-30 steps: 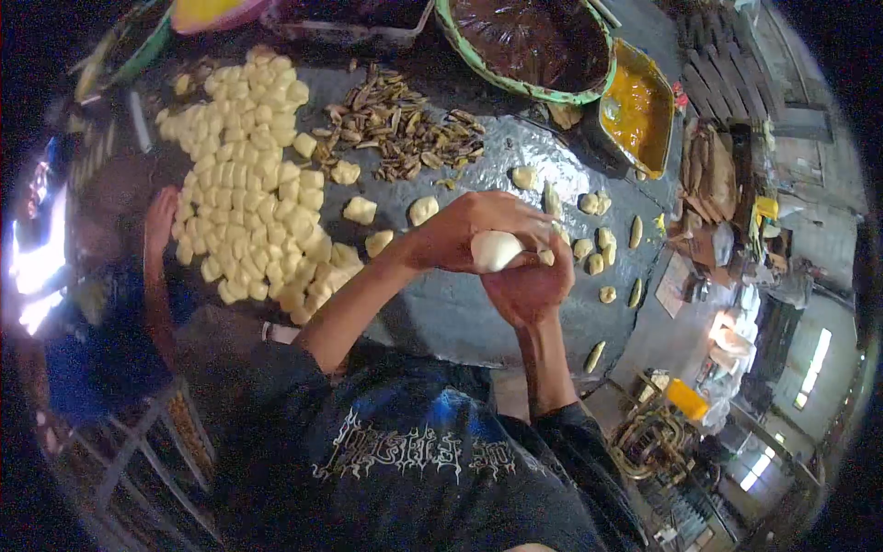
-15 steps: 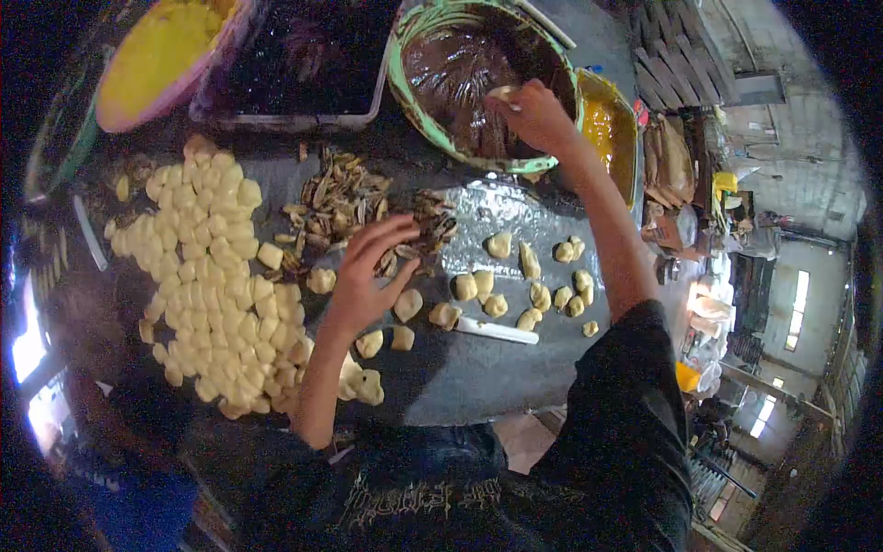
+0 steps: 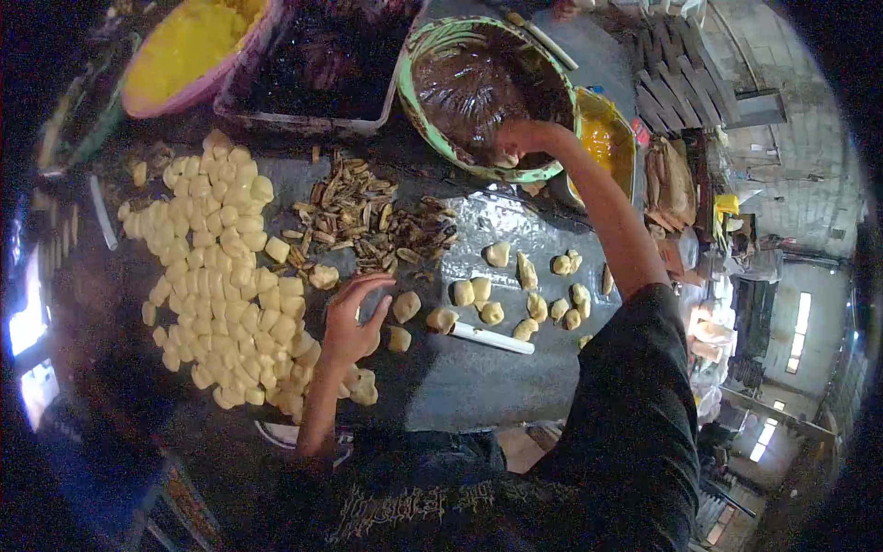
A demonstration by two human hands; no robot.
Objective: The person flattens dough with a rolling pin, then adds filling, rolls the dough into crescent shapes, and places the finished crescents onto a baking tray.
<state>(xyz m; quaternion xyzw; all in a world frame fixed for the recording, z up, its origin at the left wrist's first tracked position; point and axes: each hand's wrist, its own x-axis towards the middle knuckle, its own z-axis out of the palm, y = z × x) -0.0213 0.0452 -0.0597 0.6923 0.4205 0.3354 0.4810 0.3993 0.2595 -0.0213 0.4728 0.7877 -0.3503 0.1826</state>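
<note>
My right hand (image 3: 522, 139) is at the near rim of a green basin (image 3: 440, 157) of glossy dark brown paste (image 3: 469, 87). Its fingers are curled together, with a small pale bit at the fingertips that I cannot make out. My left hand (image 3: 351, 322) hovers low over the table, fingers curved and thumb apart, with loose dough pieces (image 3: 406, 306) beside it. Just beyond its fingertips lies a heap of brown slices (image 3: 354, 207). A large cluster of pale dough balls (image 3: 221, 276) spreads to its left. Several smaller lumps of dough (image 3: 536, 304) sit on the right, near a white stick (image 3: 494, 339).
A pink tub of yellow filling (image 3: 189, 55) and a dark rectangular tray (image 3: 303, 122) stand at the back left. Right of the basin is a container of orange-yellow contents (image 3: 602, 129). A white strip (image 3: 103, 213) lies at the far left.
My right hand has come back from the middle of the basin to its near rim. My left hand has drawn back from the brown slices toward me. The view has shifted slightly.
</note>
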